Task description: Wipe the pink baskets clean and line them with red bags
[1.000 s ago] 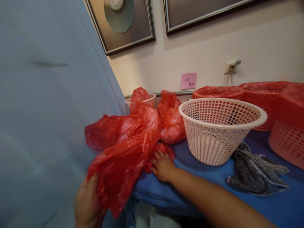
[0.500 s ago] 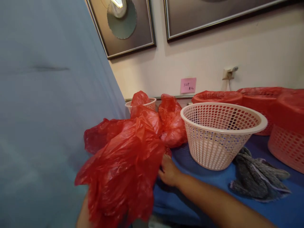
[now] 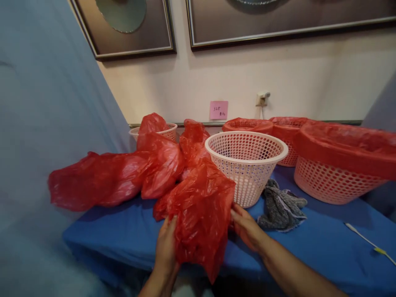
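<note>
Filling the gap between left hand and right hand, a red plastic bag is pinched at either side.

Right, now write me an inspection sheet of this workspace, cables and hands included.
Surface: table with blue cover
Things in hand: crumpled red bag
Clutter: white basket, grey fabric beside it, red bags to the left, red-lined baskets right and behind
Hands: left hand and right hand hold the crumpled red bag between them
Cables: white cable on the table's right; cord below the wall socket
Surroundings: pale blue drape at left; framed pictures and pink note on the wall
</note>
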Demonstrator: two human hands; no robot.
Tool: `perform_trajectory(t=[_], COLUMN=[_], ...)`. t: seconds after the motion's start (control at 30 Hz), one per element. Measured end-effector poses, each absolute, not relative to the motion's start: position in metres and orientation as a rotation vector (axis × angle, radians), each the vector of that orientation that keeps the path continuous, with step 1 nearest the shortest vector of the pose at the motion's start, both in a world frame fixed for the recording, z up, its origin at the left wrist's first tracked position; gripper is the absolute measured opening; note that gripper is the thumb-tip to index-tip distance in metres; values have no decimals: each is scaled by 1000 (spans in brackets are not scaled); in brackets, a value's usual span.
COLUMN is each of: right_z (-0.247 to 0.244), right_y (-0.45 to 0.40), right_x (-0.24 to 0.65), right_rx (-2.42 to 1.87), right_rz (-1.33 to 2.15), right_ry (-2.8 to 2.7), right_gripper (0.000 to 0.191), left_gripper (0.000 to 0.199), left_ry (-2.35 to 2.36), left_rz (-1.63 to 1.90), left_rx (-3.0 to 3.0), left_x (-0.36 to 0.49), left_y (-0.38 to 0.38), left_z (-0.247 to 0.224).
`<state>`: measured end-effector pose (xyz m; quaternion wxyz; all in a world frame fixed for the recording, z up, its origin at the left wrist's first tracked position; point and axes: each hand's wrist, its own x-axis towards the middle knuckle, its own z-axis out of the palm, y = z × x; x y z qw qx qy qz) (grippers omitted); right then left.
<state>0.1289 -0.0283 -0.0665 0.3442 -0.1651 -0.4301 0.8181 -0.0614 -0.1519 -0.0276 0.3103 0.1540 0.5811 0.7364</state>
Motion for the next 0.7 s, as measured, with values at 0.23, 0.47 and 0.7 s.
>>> perform_trajectory(t=[0.23,0.47,0.7], right_z=[-72,-93,-115], right_y=[-19,6,5], right_x=[134,173,199], right_rx=[-643,-673,-782], right_rz=[2097,2025,1646], right_ry=[-852,-641,-821], right_gripper=[35,15,26], left_gripper=[55,36,21], left_ry=[1499,1656,1713], left_rz=[1952,2083,2134], left_rx=[332,215,59], left_x=[-76,-140,-158], left_y=[-161,-206,-233], left_z=[-30,-20,-21])
